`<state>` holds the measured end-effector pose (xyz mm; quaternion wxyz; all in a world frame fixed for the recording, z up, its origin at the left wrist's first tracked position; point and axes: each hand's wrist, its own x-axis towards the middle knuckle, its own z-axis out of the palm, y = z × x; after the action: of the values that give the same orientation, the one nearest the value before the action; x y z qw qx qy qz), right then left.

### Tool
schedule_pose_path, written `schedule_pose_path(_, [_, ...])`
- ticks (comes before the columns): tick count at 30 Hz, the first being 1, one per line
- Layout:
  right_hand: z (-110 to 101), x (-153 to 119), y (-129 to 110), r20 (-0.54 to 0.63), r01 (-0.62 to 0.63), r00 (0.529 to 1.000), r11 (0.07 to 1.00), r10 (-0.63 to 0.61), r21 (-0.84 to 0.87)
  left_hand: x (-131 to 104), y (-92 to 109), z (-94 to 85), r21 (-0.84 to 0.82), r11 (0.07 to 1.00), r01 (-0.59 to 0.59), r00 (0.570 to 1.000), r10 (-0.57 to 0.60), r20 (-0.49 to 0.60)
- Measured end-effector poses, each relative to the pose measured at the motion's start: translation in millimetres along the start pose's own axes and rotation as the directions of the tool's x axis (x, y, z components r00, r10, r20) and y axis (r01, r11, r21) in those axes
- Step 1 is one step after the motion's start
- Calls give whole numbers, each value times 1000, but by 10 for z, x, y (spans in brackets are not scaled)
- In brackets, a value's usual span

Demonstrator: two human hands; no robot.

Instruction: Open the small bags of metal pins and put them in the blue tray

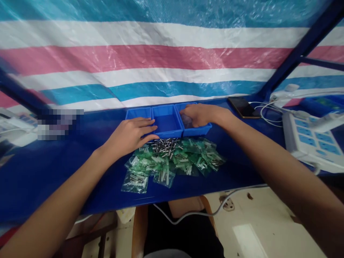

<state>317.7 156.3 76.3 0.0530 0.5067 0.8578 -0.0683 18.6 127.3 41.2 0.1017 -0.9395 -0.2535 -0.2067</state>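
Three blue plastic bins stand side by side on a blue table. My left hand (135, 132) is open, fingers spread, over the front of the left bin (138, 113) and the near edge of the middle bin (167, 122). My right hand (197, 114) reaches into the right bin (202, 130), its fingers curled around a clear plastic bag (186, 121); the fingertips are partly hidden. In front of the bins lies a heap of loose metal screws or pins (165, 146). Several small clear-and-green bags (145, 163) with white and metal pieces surround it.
A phone (243, 106) with a white cable lies at the back right, near a white power strip (313, 136). A striped plastic sheet (166, 57) hangs behind the table (91, 179). A cable (193, 214) droops along the front edge.
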Motion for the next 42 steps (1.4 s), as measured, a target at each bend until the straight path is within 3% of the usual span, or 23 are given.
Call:
schedule_pose_path(3, [0,-25,-24,46,35,998,999,-35,4,-4,5,-8,17,1000,-16,1000,16,-6])
schedule_pose_path(6, [76,-33,-30,-59,33,998,999,-31,25,-5,20,-15,58,997,-42,999,43,-16])
schedule_pose_path(12, [245,-24,48,-260,-44,961,980,95,194,10,34,-45,49,998,-36,999,36,-11])
schedule_pose_path(16, [139,-120,97,-315,-76,930,937,190,342,12,41,-83,45,997,58,998,-59,20])
schedule_pose_path(20, [7,-226,20,-426,5,873,869,238,494,27,52,-121,91,991,101,994,-97,-53])
schedule_pose_path(23, [14,-273,-116,-562,289,811,727,159,623,72,97,-183,57,989,135,979,-125,-158])
schedule_pose_path(26, [123,-303,-327,-672,584,739,449,51,677,94,238,-291,-50,964,261,938,-265,-223])
schedule_pose_path(29, [300,-316,-578,-680,658,732,300,-40,691,-12,477,-387,-206,889,410,881,-444,-164])
schedule_pose_path(31, [420,-307,-705,-683,685,721,262,-116,679,-170,645,-401,-228,874,430,878,-463,-118])
schedule_pose_path(33, [510,-294,-765,-678,714,697,315,-232,626,-362,779,-367,-180,908,379,909,-401,-110])
schedule_pose_path(37, [564,-308,-714,-604,749,654,505,-456,429,-659,944,-251,-28,951,309,947,-310,-81])
schedule_pose_path(42, [527,-385,-581,-584,754,608,621,-537,213,-814,1241,-223,56,965,256,960,-247,-128])
